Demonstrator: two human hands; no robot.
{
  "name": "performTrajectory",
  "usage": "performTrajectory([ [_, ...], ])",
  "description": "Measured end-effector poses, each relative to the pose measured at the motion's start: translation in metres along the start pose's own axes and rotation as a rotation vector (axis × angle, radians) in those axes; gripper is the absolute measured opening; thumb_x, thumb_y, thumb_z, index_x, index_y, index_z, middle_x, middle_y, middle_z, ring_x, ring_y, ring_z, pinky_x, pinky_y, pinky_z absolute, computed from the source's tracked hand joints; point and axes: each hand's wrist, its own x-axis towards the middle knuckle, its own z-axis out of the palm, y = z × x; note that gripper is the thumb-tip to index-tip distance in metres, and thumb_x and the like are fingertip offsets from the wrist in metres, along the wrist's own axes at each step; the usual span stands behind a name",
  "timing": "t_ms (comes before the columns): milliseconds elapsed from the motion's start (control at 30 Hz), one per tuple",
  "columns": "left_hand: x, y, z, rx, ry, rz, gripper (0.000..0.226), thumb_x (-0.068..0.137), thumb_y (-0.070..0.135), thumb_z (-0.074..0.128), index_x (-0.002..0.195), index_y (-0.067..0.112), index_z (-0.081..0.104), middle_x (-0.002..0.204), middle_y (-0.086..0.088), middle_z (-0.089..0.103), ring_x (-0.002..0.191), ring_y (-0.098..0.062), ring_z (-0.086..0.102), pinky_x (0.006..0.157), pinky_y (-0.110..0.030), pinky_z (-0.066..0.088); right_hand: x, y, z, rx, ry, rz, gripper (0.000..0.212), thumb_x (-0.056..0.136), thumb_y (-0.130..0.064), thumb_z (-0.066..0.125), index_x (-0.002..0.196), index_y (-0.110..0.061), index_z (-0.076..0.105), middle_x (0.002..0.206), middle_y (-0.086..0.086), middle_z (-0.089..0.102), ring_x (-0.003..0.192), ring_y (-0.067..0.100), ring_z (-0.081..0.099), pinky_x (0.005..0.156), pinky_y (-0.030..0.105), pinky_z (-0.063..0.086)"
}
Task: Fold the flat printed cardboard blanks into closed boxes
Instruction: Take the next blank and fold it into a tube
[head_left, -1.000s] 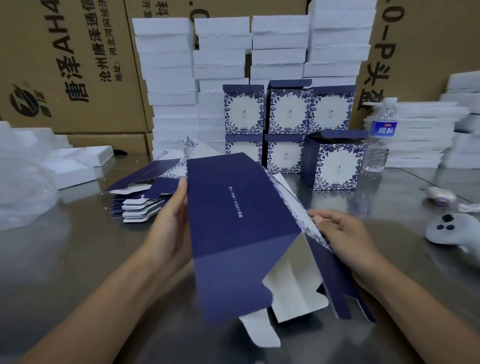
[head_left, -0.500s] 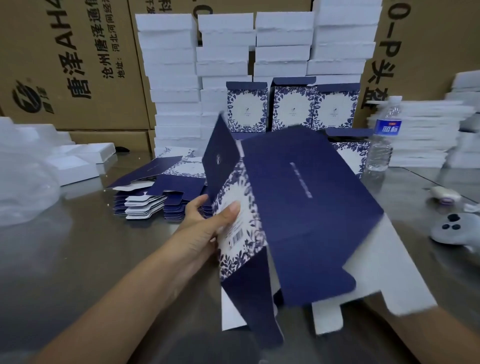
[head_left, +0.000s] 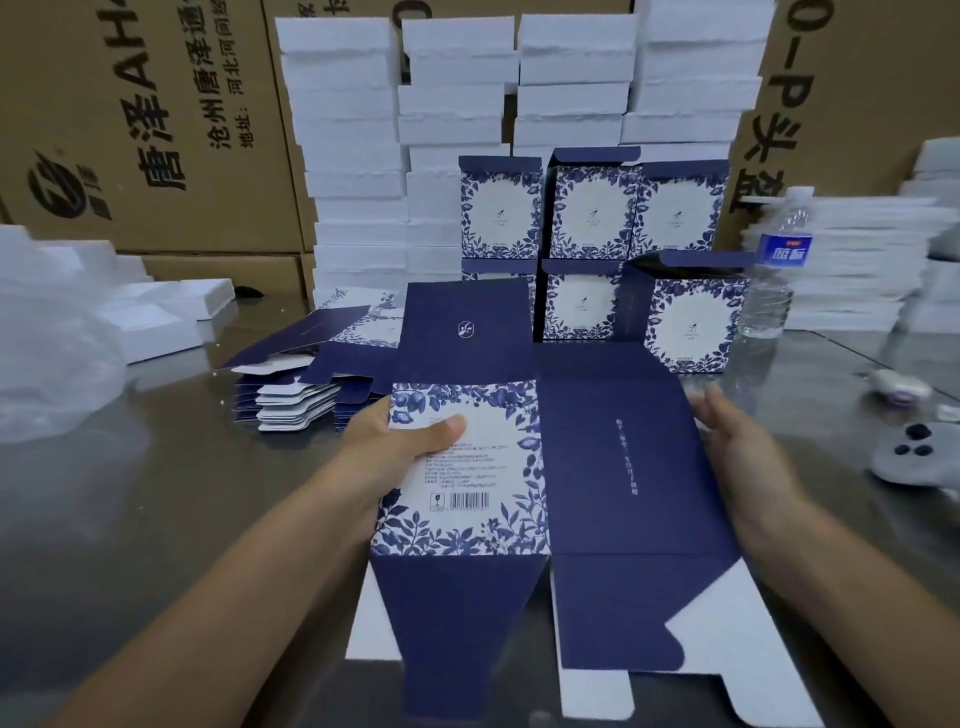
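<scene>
Since half a second ago the blank (head_left: 519, 467) has swung round square to the person, and the right hand (head_left: 743, 452), then hidden beneath it, has come up to its right edge. The blank is smooth printed card, held above the table (head_left: 130, 519) between both hands. It shows two flat panels side by side, one white with blue leaves and a barcode, one plain navy with a thin line of text. Navy flaps with white undersides hang from the near end. The left hand (head_left: 395, 447) grips the left edge, thumb (head_left: 447, 428) pressed on the leafy panel. The right hand lies against the right edge with fingers straight (blurred, thumb out of sight).

Six folded boxes (head_left: 587, 213) stand behind, three upon three, the nearest with its lid up. One pile of flat blanks (head_left: 296, 395) lies to the left. Four columns of rough white foam slabs (head_left: 457, 78) rise at the back, and one clear water bottle (head_left: 774, 275) stands on the right. The table is dull, reflective metal, and brown printed cartons (head_left: 156, 130) wall it in.
</scene>
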Motion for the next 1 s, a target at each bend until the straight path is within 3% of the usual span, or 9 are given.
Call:
performTrajectory([
  [133, -0.001, -0.002, 0.001, 0.028, -0.008, 0.038, 0.03, 0.076, 0.005, 0.074, 0.103, 0.01, 0.061, 0.086, -0.008, 0.075, 0.073, -0.024, 0.073, 0.052, -0.032, 0.057, -0.001, 0.004, 0.001, -0.165, 0.085, -0.096, 0.044, 0.093, -0.046, 0.05, 0.073, -0.011, 0.067, 0.069, -0.001, 0.07, 0.052, 0.009, 0.063, 0.053, 0.022, 0.05],
  [233, -0.002, -0.001, 0.001, 0.044, -0.021, 0.053, 0.033, 0.076, 0.007, 0.074, 0.106, 0.011, 0.061, 0.091, -0.008, 0.075, 0.078, -0.025, 0.073, 0.055, -0.032, 0.058, 0.003, 0.009, 0.0, -0.328, 0.12, -0.203, 0.044, 0.096, -0.035, 0.049, 0.08, 0.005, 0.059, 0.074, 0.009, 0.062, 0.06, 0.012, 0.056, 0.054, 0.021, 0.045],
  [333, -0.003, 0.002, 0.003, 0.167, -0.006, 0.057, 0.022, 0.083, 0.032, 0.069, 0.1, 0.018, 0.065, 0.089, -0.002, 0.076, 0.075, -0.019, 0.073, 0.057, -0.028, 0.055, 0.004, 0.011, -0.002, -0.312, 0.112, -0.204, 0.044, 0.097, -0.034, 0.049, 0.089, 0.009, 0.057, 0.086, 0.025, 0.067, 0.073, 0.02, 0.055, 0.071, 0.032, 0.044],
  [433, 0.002, 0.004, 0.002, 0.341, 0.185, 0.035, 0.043, 0.093, 0.057, 0.043, 0.082, 0.021, 0.064, 0.075, 0.002, 0.065, 0.068, -0.02, 0.062, 0.062, -0.026, 0.041, 0.004, 0.01, -0.002, -0.317, 0.103, -0.197, 0.041, 0.096, -0.034, 0.049, 0.083, 0.002, 0.061, 0.097, 0.023, 0.066, 0.074, 0.021, 0.058, 0.074, 0.034, 0.046],
  [567, 0.006, 0.005, 0.004, 0.345, 0.307, 0.039, 0.043, 0.097, 0.047, 0.043, 0.065, 0.019, 0.054, 0.06, 0.0, 0.043, 0.054, -0.018, 0.04, 0.048, -0.023, 0.028, 0.003, 0.011, -0.001, -0.302, 0.085, -0.183, 0.039, 0.096, -0.035, 0.051, 0.071, -0.008, 0.065, 0.08, 0.02, 0.068, 0.071, 0.021, 0.06, 0.071, 0.034, 0.048],
  [700, 0.009, 0.005, 0.003, 0.381, 0.378, 0.076, 0.04, 0.097, 0.041, 0.045, 0.067, 0.017, 0.052, 0.058, 0.002, 0.036, 0.05, -0.017, 0.03, 0.042, -0.022, 0.027, 0.004, 0.012, 0.001, -0.327, 0.082, -0.214, 0.047, 0.097, -0.032, 0.047, 0.06, -0.012, 0.066, 0.06, -0.005, 0.066, 0.052, 0.009, 0.06, 0.048, 0.014, 0.044],
  [833, 0.01, 0.004, 0.0, 0.346, 0.392, 0.07, 0.039, 0.098, 0.041, 0.045, 0.069, 0.014, 0.043, 0.054, -0.001, 0.034, 0.049, -0.017, 0.034, 0.045, -0.025, 0.026, 0.007, 0.017, 0.001, -0.453, 0.039, -0.275, 0.047, 0.099, -0.028, 0.044, 0.08, 0.014, 0.053, 0.076, 0.01, 0.046, 0.071, 0.02, 0.041, 0.065, 0.03, 0.031],
  [900, 0.01, 0.005, 0.001, 0.333, 0.389, 0.064, 0.043, 0.098, 0.04, 0.044, 0.063, 0.015, 0.041, 0.04, 0.005, 0.036, 0.033, -0.009, 0.036, 0.031, -0.017, 0.026, 0.009, 0.016, -0.001, -0.51, 0.077, -0.305, 0.047, 0.099, -0.026, 0.044, 0.079, 0.016, 0.051, 0.076, 0.009, 0.044, 0.07, 0.02, 0.038, 0.061, 0.028, 0.027],
  [1000, 0.009, 0.005, 0.003, 0.41, 0.35, 0.063, 0.043, 0.099, 0.044, 0.039, 0.068, 0.016, 0.043, 0.053, 0.002, 0.041, 0.039, -0.008, 0.039, 0.027, -0.012, 0.022, 0.01, 0.014, -0.004, -0.565, 0.117, -0.34, 0.04, 0.099, -0.024, 0.044, 0.075, 0.007, 0.054, 0.073, 0.009, 0.041, 0.068, 0.019, 0.034, 0.057, 0.027, 0.023],
])
